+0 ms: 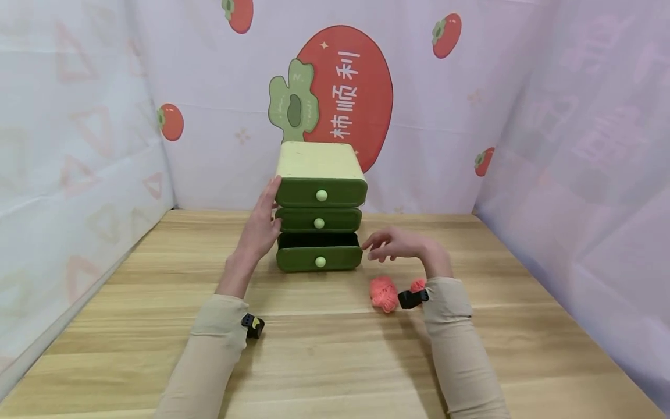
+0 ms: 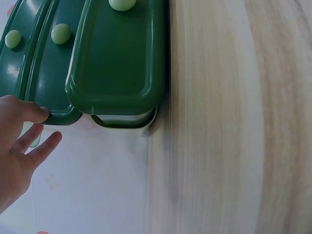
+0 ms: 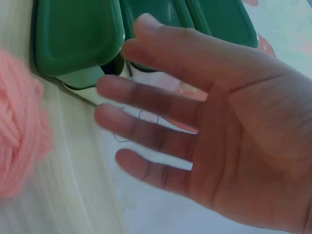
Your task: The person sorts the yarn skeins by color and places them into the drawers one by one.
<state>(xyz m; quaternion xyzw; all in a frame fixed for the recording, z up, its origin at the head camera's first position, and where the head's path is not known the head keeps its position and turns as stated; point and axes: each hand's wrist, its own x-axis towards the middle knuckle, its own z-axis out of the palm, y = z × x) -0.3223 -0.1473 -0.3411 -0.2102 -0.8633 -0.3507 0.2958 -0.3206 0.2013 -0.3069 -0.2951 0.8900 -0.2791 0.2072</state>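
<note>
1. Showing, in the head view, a three-drawer cabinet (image 1: 321, 160) upright on the bench (image 1: 314, 361), bottom drawer (image 1: 293, 260) pulled out, dark within. Resting a left-hand grip (image 1: 260, 226) along the cabinet's left edge, fingers fairly straight, clamped on nothing. Hovering with the right-hand grip (image 1: 400, 243) just beside the drawer's right end, fingers loosely bent, nothing held. Placing one pink yarn ball (image 1: 384, 294) on the bench, nearer the wearer than that grip and slightly to its left; a second yarn ball (image 1: 417, 285) partly hidden by the right wrist camera (image 1: 413, 299). Probably hinging on this: right hand nearer to both balls, open drawer to its left, drawer front's long axis running left to right.
2. Seeming to touch, in the left wrist view, the end of the middle drawer (image 2: 56, 73) with one digit; other visible fingers apart and free.
3. Facing palm to camera in the right wrist view, fingers spread, unloaded; yarn at left, clear of the fingertips. Cannot tell about drawer contact.
</note>
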